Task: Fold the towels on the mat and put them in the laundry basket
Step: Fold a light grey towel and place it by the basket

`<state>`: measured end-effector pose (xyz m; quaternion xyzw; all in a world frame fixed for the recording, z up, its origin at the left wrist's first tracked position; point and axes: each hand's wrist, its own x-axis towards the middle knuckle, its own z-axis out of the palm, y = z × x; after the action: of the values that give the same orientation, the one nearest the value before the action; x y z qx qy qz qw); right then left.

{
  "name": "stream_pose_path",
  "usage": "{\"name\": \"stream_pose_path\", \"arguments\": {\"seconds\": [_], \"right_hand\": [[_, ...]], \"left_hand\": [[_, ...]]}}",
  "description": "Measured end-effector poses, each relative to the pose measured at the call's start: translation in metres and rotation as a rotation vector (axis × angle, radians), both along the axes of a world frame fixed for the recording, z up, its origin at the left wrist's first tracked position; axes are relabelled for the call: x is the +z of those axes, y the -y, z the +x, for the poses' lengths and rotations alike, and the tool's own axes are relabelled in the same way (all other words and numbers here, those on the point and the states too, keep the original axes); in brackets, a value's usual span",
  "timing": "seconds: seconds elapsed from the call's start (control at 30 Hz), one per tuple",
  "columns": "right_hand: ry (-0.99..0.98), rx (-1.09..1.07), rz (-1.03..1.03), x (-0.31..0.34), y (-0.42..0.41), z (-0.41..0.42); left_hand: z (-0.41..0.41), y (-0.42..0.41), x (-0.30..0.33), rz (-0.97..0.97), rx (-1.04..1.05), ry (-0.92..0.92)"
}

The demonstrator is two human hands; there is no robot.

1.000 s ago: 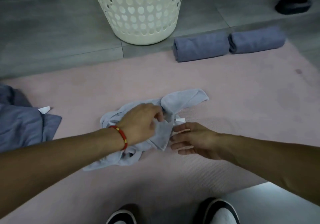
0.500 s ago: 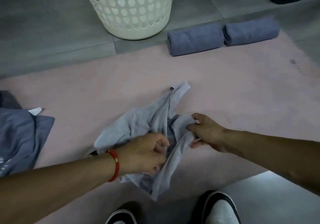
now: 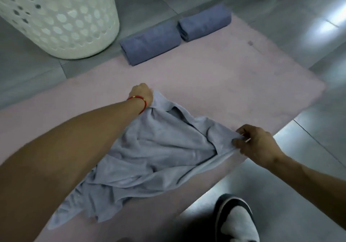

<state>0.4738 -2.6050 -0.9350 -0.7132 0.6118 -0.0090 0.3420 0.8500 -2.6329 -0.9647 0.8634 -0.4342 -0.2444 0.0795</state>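
change: light towel (image 3: 159,153) was bunched a second ago, now pulled apart over mat (image 3: 234,84)
hands: left hand (image 3: 141,95), right hand (image 3: 256,144) each pinching an edge
next: flatten, fold; basket (image 3: 56,16) waits

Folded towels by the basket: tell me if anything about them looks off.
Two folded towels lie at the pink mat's far edge, beside the laundry basket, not in it; the nearer one overhangs onto the floor. Otherwise neat, nothing damaged.
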Motion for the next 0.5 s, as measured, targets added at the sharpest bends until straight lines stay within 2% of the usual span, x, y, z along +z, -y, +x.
{"name": "stream_pose_path", "arguments": {"seconds": [0.1, 0.2, 0.27, 0.37, 0.43, 0.5], "right_hand": [[0.012, -0.248, 0.173, -0.006, -0.001, -0.002], [-0.025, -0.375, 0.351, -0.011, 0.002, 0.004], [0.003, -0.432, 0.399, -0.022, 0.001, 0.012], [-0.047, -0.422, 0.305, -0.038, -0.002, 0.024], [-0.158, -0.345, 0.19, -0.043, -0.002, 0.031], [-0.176, -0.297, 0.113, -0.04, 0.0, 0.037]], "left_hand": [[-0.005, 0.001, -0.006, 0.023, 0.036, -0.051], [-0.004, -0.003, 0.002, 0.104, -0.075, -0.147], [-0.001, -0.012, 0.005, 0.081, -0.088, -0.204], [0.0, -0.027, 0.005, -0.053, -0.065, -0.239], [0.004, -0.038, 0.008, -0.163, -0.039, -0.255], [0.012, -0.05, 0.016, -0.263, -0.036, -0.279]]}}
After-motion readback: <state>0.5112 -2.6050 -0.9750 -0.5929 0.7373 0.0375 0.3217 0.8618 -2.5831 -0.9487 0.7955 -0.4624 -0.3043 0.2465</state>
